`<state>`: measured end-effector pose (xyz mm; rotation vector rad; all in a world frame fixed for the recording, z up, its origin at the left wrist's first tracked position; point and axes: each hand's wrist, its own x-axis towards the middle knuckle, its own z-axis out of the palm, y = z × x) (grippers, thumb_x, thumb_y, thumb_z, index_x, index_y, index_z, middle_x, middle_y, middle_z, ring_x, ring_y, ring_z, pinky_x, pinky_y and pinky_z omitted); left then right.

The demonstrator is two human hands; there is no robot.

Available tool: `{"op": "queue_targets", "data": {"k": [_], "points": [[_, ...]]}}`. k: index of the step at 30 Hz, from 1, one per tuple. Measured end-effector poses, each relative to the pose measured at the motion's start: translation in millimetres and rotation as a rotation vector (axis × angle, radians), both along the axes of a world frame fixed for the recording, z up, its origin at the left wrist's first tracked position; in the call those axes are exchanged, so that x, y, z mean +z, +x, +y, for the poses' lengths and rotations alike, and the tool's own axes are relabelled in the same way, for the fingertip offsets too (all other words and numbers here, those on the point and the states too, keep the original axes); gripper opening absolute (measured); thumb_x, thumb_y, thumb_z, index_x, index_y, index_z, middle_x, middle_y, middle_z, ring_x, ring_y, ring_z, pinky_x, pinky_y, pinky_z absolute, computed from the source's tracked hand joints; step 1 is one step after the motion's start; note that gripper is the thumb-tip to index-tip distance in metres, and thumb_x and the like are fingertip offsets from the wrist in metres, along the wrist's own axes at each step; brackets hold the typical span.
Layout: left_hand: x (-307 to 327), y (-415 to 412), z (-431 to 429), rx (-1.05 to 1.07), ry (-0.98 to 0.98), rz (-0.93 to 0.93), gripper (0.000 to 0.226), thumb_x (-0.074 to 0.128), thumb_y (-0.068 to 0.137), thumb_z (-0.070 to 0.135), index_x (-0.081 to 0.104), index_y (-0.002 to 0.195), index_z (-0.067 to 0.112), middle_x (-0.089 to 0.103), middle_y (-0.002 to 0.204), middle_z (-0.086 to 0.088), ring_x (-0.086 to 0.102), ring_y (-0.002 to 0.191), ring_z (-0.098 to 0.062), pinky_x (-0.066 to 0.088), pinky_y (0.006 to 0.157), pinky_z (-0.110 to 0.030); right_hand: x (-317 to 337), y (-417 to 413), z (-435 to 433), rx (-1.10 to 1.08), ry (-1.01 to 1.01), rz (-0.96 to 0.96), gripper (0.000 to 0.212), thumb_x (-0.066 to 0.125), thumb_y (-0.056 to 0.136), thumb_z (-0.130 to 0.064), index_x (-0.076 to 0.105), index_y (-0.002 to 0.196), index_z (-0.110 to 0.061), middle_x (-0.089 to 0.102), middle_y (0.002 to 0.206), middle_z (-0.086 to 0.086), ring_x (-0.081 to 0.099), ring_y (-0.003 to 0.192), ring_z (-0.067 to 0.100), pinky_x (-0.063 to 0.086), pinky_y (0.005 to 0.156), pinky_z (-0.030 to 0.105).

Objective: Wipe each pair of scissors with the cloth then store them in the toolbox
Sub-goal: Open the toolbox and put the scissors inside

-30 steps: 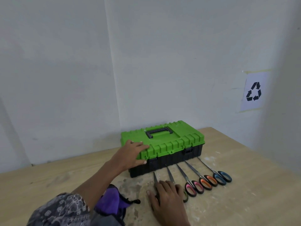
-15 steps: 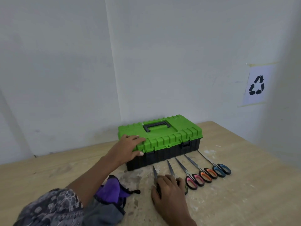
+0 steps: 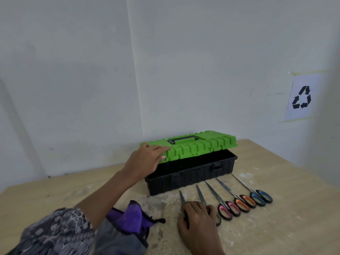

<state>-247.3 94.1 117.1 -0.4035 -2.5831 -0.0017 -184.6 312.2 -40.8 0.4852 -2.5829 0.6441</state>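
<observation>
At 5 o'clock of the view, the right hand (image 3: 197, 216) is being rested palm-down, fingers relaxed and gripping nothing, over the handles of the two leftmost steel-bladed scissors (image 3: 201, 196). At its 9 o'clock, a crumpled purple-and-grey cloth (image 3: 127, 223) is lying on the pale wooden table (image 3: 276, 227). At its 2 o'clock, the pink-handled scissors (image 3: 228, 210), orange-handled scissors (image 3: 244, 202) and blue-handled scissors (image 3: 261, 196) are lying in the same row, blades pointing to 11 o'clock. Farther off, at 12 o'clock, the black plastic toolbox base (image 3: 191, 177) is standing, its green ribbed plastic lid (image 3: 198, 146) being held partly lifted by the left hand (image 3: 147, 159), which is gripping the front-left corner with fingers on top. At 2 o'clock, a white paper recycling sign (image 3: 301, 97) is hanging on the wall.
</observation>
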Motion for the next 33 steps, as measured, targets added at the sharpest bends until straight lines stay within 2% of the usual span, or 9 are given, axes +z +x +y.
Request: {"op": "queue_targets", "data": {"k": [5, 8, 11, 13, 16, 19, 21, 23, 33], "points": [[14.8, -6.4, -2.8, -0.005, 0.020, 0.074, 0.029, 0.063, 0.099, 0.022, 0.056, 0.125, 0.033, 0.055, 0.123, -0.008, 0.062, 0.094, -0.027, 0.058, 0.051, -0.041, 0.0, -2.8, -1.3, -0.010, -0.008, -0.003, 0.016, 0.050, 0.080, -0.048, 0.062, 0.086, -0.039, 0.062, 0.090, -0.025, 0.059, 0.092, 0.001, 0.030, 0.089, 0.036], [9.2, -4.7, -4.8, -0.022, -0.007, 0.102, 0.019, 0.062, 0.098, 0.024, 0.063, 0.117, 0.030, 0.054, 0.122, -0.011, 0.063, 0.096, -0.029, 0.057, 0.050, -0.039, -1.3, -4.3, -1.8, -0.008, -0.020, 0.014, 0.012, 0.052, 0.078, -0.047, 0.060, 0.082, -0.039, 0.060, 0.085, -0.025, 0.059, 0.086, 0.000, 0.031, 0.084, 0.034], [-0.5, -0.3, -10.5, -0.039, 0.057, 0.044, 0.034, 0.055, 0.096, 0.048, 0.064, 0.124, 0.030, 0.055, 0.126, -0.012, 0.062, 0.107, -0.031, 0.062, 0.065, -0.048, -2.7, -5.4, -1.8, -0.014, -0.024, 0.040, 0.012, 0.051, 0.077, -0.047, 0.060, 0.080, -0.039, 0.060, 0.083, -0.025, 0.058, 0.084, 0.000, 0.033, 0.082, 0.034], [-8.0, -0.7, -19.5, -0.034, 0.093, -0.058, 0.055, 0.065, 0.086, 0.059, 0.065, 0.131, 0.026, 0.053, 0.135, -0.016, 0.060, 0.117, -0.033, 0.061, 0.082, -0.050, -2.3, -5.4, -1.9, -0.021, -0.023, 0.067, 0.013, 0.051, 0.077, -0.047, 0.061, 0.080, -0.038, 0.060, 0.083, -0.024, 0.059, 0.083, 0.001, 0.031, 0.082, 0.034], [-16.5, -2.2, -22.4, -0.077, 0.044, -0.186, 0.064, 0.081, 0.080, 0.045, 0.062, 0.137, 0.020, 0.053, 0.139, -0.020, 0.059, 0.122, -0.037, 0.058, 0.091, -0.050, -1.4, -4.7, -2.1, -0.025, -0.030, 0.103, 0.013, 0.052, 0.076, -0.045, 0.061, 0.078, -0.035, 0.061, 0.081, -0.021, 0.060, 0.080, 0.005, 0.028, 0.081, 0.035], [-17.5, -3.8, -7.5, -0.107, -0.073, -0.149, 0.057, 0.072, 0.089, 0.042, 0.056, 0.142, 0.029, 0.058, 0.141, -0.010, 0.057, 0.127, -0.033, 0.059, 0.086, -0.048, -1.3, -4.6, -2.5, -0.032, -0.029, 0.098, 0.013, 0.052, 0.076, -0.045, 0.060, 0.079, -0.036, 0.061, 0.081, -0.021, 0.061, 0.081, 0.005, 0.029, 0.082, 0.037], [-16.5, -7.6, 0.9, -0.042, -0.089, -0.210, 0.066, 0.068, 0.091, 0.050, 0.043, 0.151, 0.036, 0.046, 0.156, -0.002, 0.040, 0.144, -0.031, 0.051, 0.102, -0.050, -1.5, -5.0, -2.6, -0.031, -0.025, 0.088, 0.013, 0.052, 0.076, -0.046, 0.060, 0.079, -0.036, 0.061, 0.082, -0.021, 0.061, 0.082, 0.005, 0.029, 0.082, 0.037], [-15.0, -10.0, 2.9, 0.000, -0.088, -0.324, 0.075, 0.068, 0.090, 0.053, 0.035, 0.155, 0.037, 0.037, 0.162, 0.001, 0.032, 0.150, -0.030, 0.041, 0.113, -0.048, -1.3, -5.4, -2.5, -0.027, -0.024, 0.081, 0.013, 0.052, 0.076, -0.046, 0.061, 0.080, -0.037, 0.061, 0.083, -0.021, 0.061, 0.083, 0.005, 0.029, 0.082, 0.037], [-9.0, -13.1, -6.5, -0.101, -0.065, -0.383, 0.063, 0.067, 0.094, 0.043, 0.046, 0.151, 0.026, 0.049, 0.155, -0.005, 0.048, 0.140, -0.024, 0.039, 0.112, -0.036, 1.4, -4.7, -3.3, -0.026, -0.032, 0.090, 0.014, 0.050, 0.077, -0.044, 0.061, 0.079, -0.036, 0.061, 0.082, -0.021, 0.061, 0.081, 0.005, 0.028, 0.082, 0.037]]}}
